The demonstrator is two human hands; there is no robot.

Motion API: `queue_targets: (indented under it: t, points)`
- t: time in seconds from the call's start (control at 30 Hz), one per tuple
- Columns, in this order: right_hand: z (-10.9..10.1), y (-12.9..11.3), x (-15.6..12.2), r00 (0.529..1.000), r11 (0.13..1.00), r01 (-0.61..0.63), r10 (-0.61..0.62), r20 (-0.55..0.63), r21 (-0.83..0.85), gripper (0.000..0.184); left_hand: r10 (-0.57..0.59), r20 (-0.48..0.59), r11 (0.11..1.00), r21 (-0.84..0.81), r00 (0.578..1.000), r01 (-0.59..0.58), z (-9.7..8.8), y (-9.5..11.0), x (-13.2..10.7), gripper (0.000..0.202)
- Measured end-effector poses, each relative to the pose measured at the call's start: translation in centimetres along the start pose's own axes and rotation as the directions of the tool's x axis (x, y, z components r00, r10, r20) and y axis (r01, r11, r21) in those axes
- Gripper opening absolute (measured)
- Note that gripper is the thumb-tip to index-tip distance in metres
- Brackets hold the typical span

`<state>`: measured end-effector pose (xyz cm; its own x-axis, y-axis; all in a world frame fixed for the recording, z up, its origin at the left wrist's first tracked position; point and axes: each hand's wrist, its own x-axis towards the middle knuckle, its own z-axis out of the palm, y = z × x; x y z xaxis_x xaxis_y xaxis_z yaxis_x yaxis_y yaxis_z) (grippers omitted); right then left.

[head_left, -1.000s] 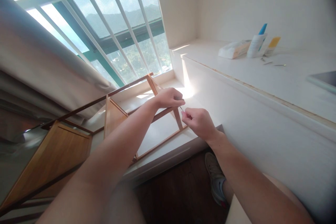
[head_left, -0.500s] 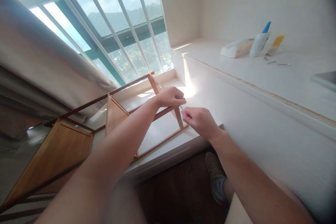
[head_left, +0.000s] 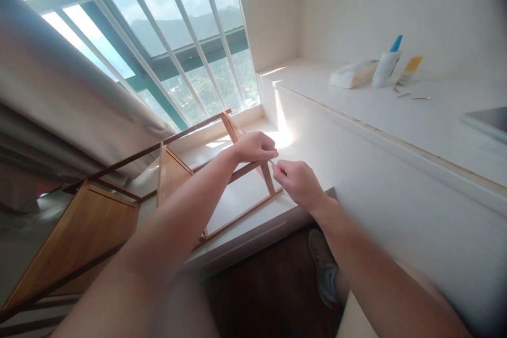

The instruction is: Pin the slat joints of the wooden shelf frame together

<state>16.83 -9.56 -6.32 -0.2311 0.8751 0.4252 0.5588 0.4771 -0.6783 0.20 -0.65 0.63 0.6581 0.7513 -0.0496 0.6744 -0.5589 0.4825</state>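
Observation:
A wooden shelf frame (head_left: 105,219) lies tilted on the white ledge, with slatted or panelled shelves between long dark rails. My left hand (head_left: 257,147) is closed over the end of one wooden rail (head_left: 245,171), its fingers curled and thumb pointing right. Just to the right, my right hand (head_left: 295,179) is pinched shut on a thin dark rod (head_left: 271,162) that reaches up to the rail's end by my left thumb. Only a short piece of the rod shows; its tip and far end are hidden by my fingers.
On the white counter (head_left: 356,105) at right stand a tissue pack (head_left: 352,74), a white bottle with a blue tip (head_left: 386,66) and a yellow-topped container (head_left: 412,68), beside several small metal pieces (head_left: 420,98). A barred window (head_left: 178,47) and a curtain (head_left: 71,84) are at left.
The view has shifted very slightly. Both hands keep their places at the rail's end, and less of the rod shows between them.

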Motion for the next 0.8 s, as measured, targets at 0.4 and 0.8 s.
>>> queue_targets:
  t: [0.4,0.8]
  points:
    - [3.3,-1.9,-0.8,0.914,0.493,-0.295,0.394,0.091,0.818,0.045,0.001,0.000,1.000,0.000,1.000,-0.001,0.0,-0.2,0.0,0.027]
    - [3.9,-3.5,-0.9,0.850,0.122,-0.240,0.506,0.147,0.963,0.046,0.001,-0.005,1.000,-0.010,1.000,-0.001,0.1,-0.2,0.0,0.028]
